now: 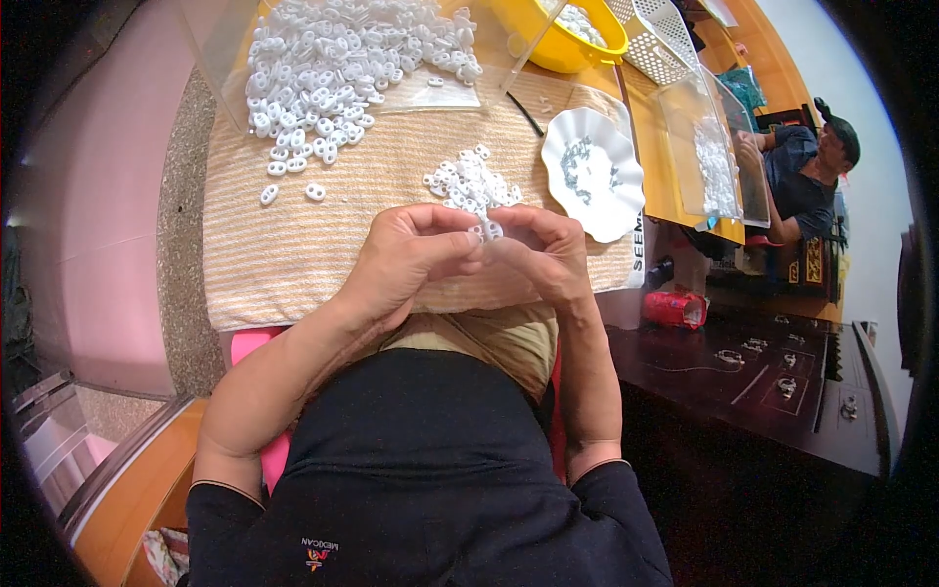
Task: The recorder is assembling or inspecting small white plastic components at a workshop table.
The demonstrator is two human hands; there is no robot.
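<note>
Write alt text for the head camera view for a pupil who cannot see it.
A person's left hand and right hand pinch a small white two-holed piece over a striped towel. Beyond lies a small heap of white parts, with a larger pile at upper left and a scalloped white plate to the right; another person is farther right.

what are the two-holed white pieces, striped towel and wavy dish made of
Two-holed white pieces: probably smooth plastic, by their uniform moulded shapes. Striped towel: likely matte cotton terry, by its nubby texture. Wavy dish: glossy plastic or ceramic; the sheen fits both.
</note>
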